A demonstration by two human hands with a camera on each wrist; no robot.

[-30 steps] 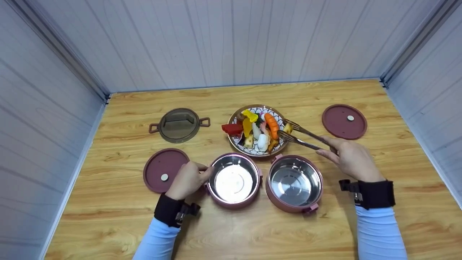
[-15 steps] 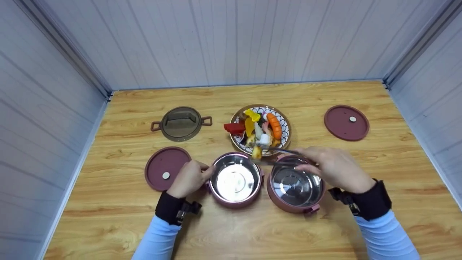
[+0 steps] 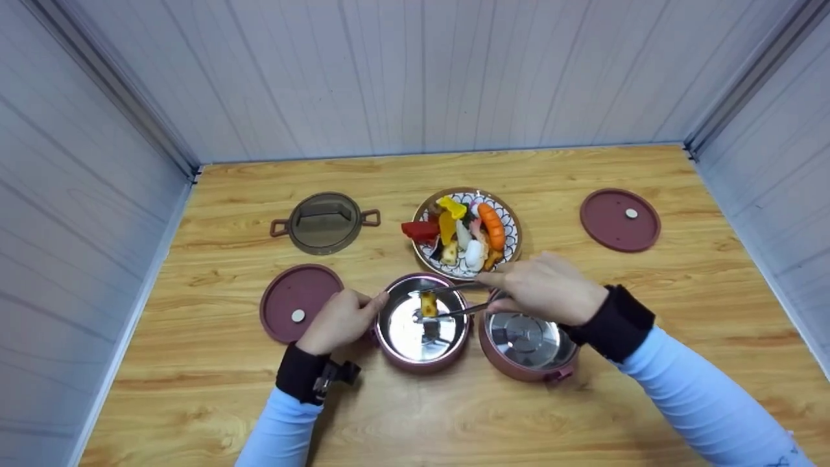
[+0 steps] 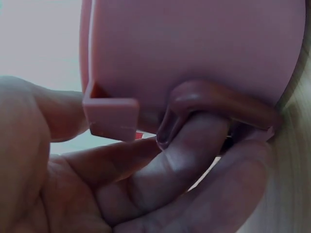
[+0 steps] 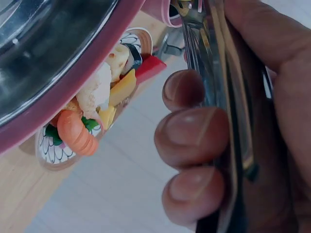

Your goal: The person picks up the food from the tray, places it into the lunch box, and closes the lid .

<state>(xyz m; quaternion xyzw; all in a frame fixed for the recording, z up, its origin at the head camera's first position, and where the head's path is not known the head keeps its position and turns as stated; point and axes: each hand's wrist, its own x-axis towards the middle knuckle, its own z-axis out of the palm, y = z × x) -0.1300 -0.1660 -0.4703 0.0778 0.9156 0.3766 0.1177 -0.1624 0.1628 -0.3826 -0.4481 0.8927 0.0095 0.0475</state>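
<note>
My right hand (image 3: 545, 293) squeezes the tongs (image 3: 454, 301), and they have moved from the plate (image 3: 512, 233) to over the left pot (image 3: 421, 350), pinching a yellow food bit (image 3: 428, 303). My left hand (image 3: 340, 321) still grips that pot's side.

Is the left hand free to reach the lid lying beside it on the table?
Probably not as things stand: the left hand grips the left bowl by its side handle. The lid itself lies close by, uncovered.

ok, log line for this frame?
right hand: grips tongs | tongs: pinch food piece over left container | left hand: holds left container
</note>
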